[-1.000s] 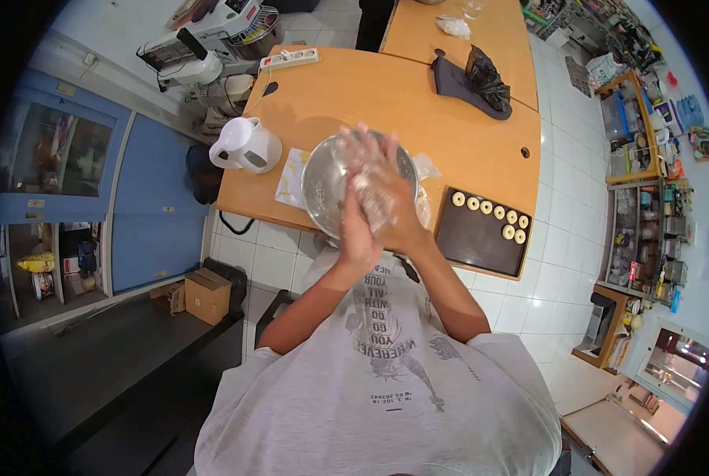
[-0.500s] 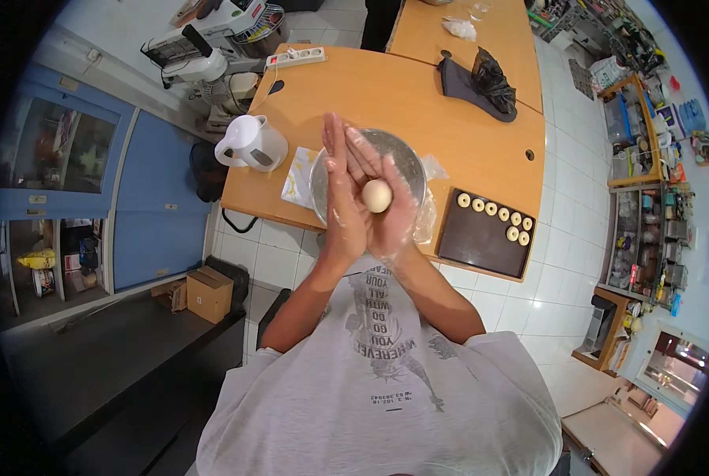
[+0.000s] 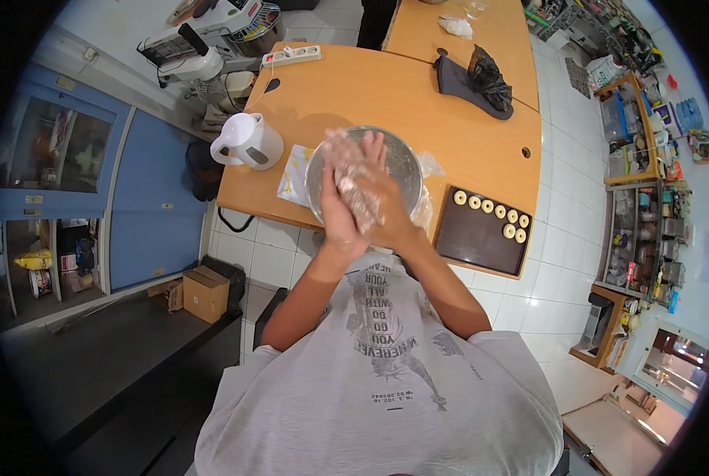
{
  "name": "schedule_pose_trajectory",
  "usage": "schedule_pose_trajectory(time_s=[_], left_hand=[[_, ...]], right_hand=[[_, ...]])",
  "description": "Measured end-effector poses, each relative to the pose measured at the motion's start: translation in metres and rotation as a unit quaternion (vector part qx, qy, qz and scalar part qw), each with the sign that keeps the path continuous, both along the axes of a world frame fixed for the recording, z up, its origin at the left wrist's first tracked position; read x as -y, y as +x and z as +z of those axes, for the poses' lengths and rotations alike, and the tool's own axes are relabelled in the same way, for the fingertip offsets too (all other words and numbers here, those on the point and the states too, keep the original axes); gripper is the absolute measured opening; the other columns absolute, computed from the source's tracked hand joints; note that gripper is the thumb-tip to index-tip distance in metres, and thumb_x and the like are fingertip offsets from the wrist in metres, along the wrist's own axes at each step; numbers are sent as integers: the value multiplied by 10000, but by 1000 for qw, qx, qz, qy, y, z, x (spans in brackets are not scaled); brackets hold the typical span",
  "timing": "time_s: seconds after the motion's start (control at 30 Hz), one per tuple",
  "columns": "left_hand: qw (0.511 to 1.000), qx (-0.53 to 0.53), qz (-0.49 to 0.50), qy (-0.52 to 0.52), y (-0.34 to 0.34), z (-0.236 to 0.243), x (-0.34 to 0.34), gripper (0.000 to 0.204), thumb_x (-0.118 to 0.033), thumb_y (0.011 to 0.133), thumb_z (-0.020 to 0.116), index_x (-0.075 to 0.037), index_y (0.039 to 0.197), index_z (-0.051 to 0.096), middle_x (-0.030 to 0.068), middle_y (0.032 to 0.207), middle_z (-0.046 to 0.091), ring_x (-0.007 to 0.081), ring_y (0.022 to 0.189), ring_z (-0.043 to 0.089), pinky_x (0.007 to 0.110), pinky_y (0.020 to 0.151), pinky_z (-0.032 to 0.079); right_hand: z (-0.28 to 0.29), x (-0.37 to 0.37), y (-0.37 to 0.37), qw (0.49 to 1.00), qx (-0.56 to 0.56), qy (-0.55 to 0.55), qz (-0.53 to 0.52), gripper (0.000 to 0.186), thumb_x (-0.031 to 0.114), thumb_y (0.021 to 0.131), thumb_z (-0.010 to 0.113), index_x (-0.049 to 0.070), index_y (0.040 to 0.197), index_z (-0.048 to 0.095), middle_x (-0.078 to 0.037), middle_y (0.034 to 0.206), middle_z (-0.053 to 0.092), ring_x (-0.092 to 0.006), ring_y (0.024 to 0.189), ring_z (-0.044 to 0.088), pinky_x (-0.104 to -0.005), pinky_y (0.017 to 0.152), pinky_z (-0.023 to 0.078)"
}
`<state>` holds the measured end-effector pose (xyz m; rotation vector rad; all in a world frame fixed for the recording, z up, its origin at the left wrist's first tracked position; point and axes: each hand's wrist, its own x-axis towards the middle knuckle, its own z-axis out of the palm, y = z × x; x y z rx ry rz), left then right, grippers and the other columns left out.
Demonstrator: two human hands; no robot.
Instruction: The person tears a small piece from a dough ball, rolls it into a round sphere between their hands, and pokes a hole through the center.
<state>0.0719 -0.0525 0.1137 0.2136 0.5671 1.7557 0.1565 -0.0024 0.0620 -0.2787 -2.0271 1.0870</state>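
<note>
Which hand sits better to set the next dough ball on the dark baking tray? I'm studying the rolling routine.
Probably the right hand: the dark rectangular baking tray with small round dough pieces lies on the person's right. The left hand, pressed against it above the round metal bowl, would have to cross over.

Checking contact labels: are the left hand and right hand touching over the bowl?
Touching. The head view shows the left hand and right hand pressed palm to palm, with no gap between them, above the metal bowl.
</note>
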Motion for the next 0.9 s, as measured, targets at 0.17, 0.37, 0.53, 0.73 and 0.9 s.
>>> schedule_pose_trajectory(time_s=[0.17, 0.37, 0.53, 0.73, 0.9], left_hand=[[999, 28, -5, 39, -14, -12, -10, 859, -649, 1032, 300, -15, 1606, 224, 121, 1678, 252, 232, 1551, 237, 379, 1261, 162], [956, 253, -127, 81, -12, -20, 1, 871, -644, 1027, 253, -20, 1624, 137, 156, 1701, 154, 254, 1579, 133, 417, 1274, 88], [988, 78, -91, 93, -9, -25, -7, 859, -642, 1027, 218, -17, 1617, 182, 144, 1695, 178, 250, 1575, 144, 374, 1283, 65], [992, 104, -28, 59, -4, -5, -3, 814, -605, 1046, 255, -27, 1617, 194, 144, 1687, 211, 255, 1567, 179, 379, 1280, 107], [980, 147, -54, 125, 1, -26, 2, 802, -581, 1058, 260, -21, 1621, 145, 165, 1692, 177, 253, 1578, 130, 410, 1282, 108]], right_hand=[[31, 11, -9, 993, 66, 34, -89, 490, 146, 797, 668, 6, 1265, 634, -227, 1453, 540, -441, 1387, 463, -499, 1147, 373], [42, -20, 6, 984, 153, 73, 56, 512, 80, 720, 686, 1, 1225, 660, -211, 1454, 549, -435, 1329, 520, -506, 1126, 395], [36, -9, -1, 977, 67, 195, 45, 491, 115, 742, 682, 4, 1220, 664, -214, 1383, 600, -438, 1187, 603, -495, 1049, 456], [29, -16, 1, 991, 79, 104, -39, 430, 125, 754, 696, -4, 1163, 676, -208, 1365, 615, -424, 1195, 608, -485, 1012, 477], [21, -5, 6, 996, 80, 42, 18, 444, 171, 849, 658, 22, 1267, 633, -208, 1415, 576, -399, 1293, 534, -469, 1075, 424]])
